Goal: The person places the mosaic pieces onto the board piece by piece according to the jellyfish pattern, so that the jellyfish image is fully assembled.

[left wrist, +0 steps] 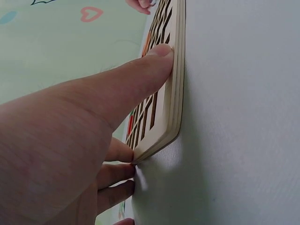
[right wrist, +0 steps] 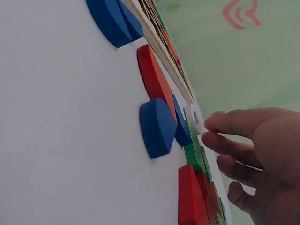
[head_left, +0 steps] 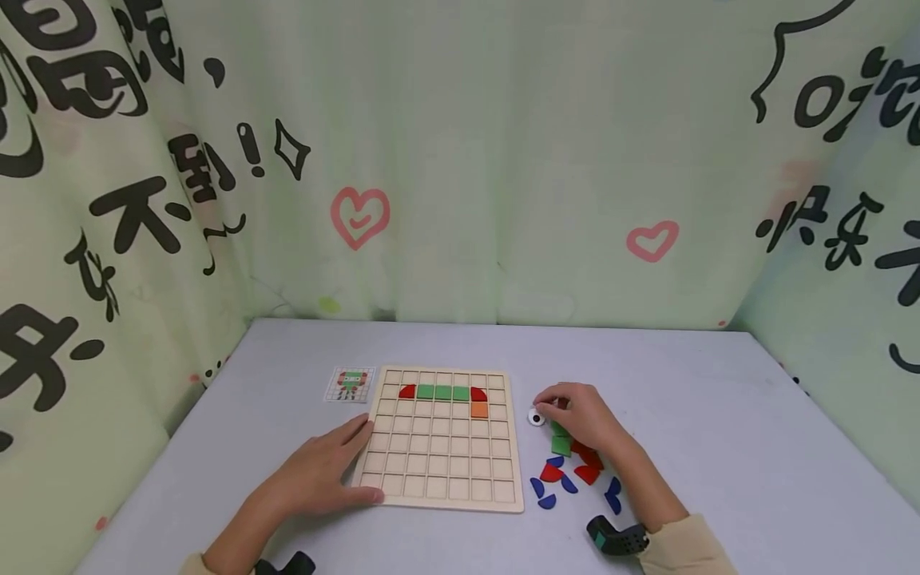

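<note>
A pale green curtain [head_left: 446,160], printed with black characters and pink hearts, surrounds a white table [head_left: 683,383]. On the table, near its middle, lies a wooden grid board [head_left: 431,465]; its second row from the far edge bears three green squares [head_left: 443,393] between two red quarter-round pieces [head_left: 407,391], with one orange square [head_left: 478,410] below the right-hand red piece. The left hand [head_left: 327,471] is spread at the board's near left corner—thumb on the near rim, fingers against the left edge. The right hand [head_left: 584,414] has its fingers bent, tips nearly together beside a white eye disc [head_left: 536,418]; whether they grip anything cannot be told. A pattern card [head_left: 350,384] lies beyond the left hand. Loose green squares [head_left: 561,446], red pieces [head_left: 587,475] and blue rounded segments [head_left: 547,501] lie right of the board.
</note>
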A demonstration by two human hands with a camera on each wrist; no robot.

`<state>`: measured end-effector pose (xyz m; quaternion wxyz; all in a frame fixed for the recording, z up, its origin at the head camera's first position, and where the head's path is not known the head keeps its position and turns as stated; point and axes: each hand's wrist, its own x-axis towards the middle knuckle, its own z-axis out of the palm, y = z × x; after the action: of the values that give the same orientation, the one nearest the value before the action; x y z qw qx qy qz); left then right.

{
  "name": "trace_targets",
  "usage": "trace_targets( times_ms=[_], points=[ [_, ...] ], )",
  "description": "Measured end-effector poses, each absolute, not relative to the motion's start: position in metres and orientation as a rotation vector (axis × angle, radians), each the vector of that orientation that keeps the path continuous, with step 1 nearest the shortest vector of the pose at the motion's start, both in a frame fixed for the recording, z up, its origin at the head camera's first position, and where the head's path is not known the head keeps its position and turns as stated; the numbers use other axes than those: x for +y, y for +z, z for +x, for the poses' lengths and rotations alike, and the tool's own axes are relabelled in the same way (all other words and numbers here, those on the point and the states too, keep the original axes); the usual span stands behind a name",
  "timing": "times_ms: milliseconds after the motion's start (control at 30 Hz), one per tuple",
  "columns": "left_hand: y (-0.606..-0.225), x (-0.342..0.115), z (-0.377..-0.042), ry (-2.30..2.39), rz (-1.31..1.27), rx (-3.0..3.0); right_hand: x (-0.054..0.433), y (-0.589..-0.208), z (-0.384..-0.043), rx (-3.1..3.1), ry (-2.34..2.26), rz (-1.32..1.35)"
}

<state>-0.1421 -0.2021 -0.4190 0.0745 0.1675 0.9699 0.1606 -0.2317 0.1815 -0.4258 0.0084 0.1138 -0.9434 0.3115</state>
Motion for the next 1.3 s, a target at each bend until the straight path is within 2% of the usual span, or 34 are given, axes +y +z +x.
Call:
trace_targets(
  times_ms=[367,667,933,1300],
  points=[
    [-0.4168,-0.2015,-0.1432,0.481,0.504,2.901,0.1834,-0.4213,-0.2307,-3.046,0.968,0.527],
    [-0.4166,-0.2019,-0.1424,0.487,0.511,2.905,0.1802,-0.4222,-0.2301,-3.056,0.900,0.437],
    [-0.4166,-0.2011,-0.1424,0.490,0.502,2.903,0.1792,-0.4248,-0.2303,-3.041,0.932,0.501],
    [-0.4186,-0.2020,-0.1430,0.487,0.509,2.903,0.1752,-0.4221,-0.2269,-3.022,0.943,0.451]
  ],
)
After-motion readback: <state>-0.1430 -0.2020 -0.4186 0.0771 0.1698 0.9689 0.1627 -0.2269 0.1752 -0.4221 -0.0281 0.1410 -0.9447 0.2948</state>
